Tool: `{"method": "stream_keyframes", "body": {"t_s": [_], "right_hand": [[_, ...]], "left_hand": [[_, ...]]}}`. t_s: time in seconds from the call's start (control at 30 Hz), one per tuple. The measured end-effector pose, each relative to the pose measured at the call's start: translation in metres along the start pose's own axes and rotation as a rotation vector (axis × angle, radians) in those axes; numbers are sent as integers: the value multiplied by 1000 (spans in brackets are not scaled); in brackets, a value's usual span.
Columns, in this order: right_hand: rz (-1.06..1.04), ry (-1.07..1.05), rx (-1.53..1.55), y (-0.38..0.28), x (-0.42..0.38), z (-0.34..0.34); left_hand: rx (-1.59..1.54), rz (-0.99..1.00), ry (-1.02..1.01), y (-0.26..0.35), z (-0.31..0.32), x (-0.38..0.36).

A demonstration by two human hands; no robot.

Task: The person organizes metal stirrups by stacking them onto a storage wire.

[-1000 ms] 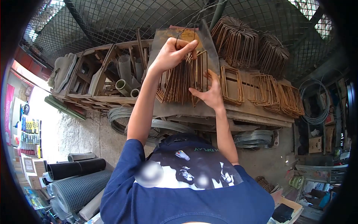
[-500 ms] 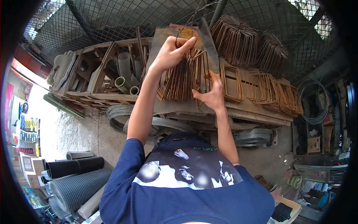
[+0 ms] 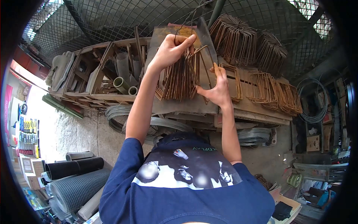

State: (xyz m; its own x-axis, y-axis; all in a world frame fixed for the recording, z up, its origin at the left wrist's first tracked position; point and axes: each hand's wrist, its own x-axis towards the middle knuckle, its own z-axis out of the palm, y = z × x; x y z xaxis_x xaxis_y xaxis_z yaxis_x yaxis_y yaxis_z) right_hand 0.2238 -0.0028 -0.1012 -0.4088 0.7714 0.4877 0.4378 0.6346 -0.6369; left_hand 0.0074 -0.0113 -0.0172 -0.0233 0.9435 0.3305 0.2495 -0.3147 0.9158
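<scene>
A bundle of rusty rectangular rebar stirrups [image 3: 178, 82] hangs in front of me over a worn sheet. Dark wire [image 3: 192, 23] comes down from above to the top of the bundle. There my left hand [image 3: 172, 51] is closed in a pinch on the wire; the exact contact is partly hidden by the fingers. One stirrup [image 3: 203, 66] stands apart at the bundle's right side, tilted. My right hand [image 3: 217, 89] grips this stirrup low down, thumb at its left side and fingers at its right.
More stirrups [image 3: 276, 91] lie on the wooden bench to the right. Large stirrup bundles [image 3: 235, 41] hang behind. Wooden bins with pipes [image 3: 120, 84] stand left. Wire coils [image 3: 254, 136] lie below the bench, and mesh rolls [image 3: 82, 188] at lower left.
My right hand has moved slightly right, and the stirrup in it has swung away from the bundle. My left hand has stayed almost in place.
</scene>
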Motion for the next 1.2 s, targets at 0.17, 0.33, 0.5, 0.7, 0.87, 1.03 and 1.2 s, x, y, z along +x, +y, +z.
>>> {"method": "stream_keyframes", "body": {"t_s": [0.17,0.33,0.5,0.7,0.87,1.03,1.2], "right_hand": [[31,-49,37,-6,5,-3],[90,-110,31,4,1,13],[62,-75,91,16,-8,26],[-14,93,150,0,-2,9],[-43,120,123,8,-11,13],[-15,151,204,24,-25,27],[-32,164,250,32,-28,34]], "left_hand": [[2,34,-29,6,2,-3],[-13,-13,-39,6,0,-5],[19,21,-42,7,0,-7],[5,-7,-46,8,-1,-7],[-32,36,-42,-1,0,-4],[-61,-10,16,0,1,-6],[-96,-40,-22,-6,1,-8]]}}
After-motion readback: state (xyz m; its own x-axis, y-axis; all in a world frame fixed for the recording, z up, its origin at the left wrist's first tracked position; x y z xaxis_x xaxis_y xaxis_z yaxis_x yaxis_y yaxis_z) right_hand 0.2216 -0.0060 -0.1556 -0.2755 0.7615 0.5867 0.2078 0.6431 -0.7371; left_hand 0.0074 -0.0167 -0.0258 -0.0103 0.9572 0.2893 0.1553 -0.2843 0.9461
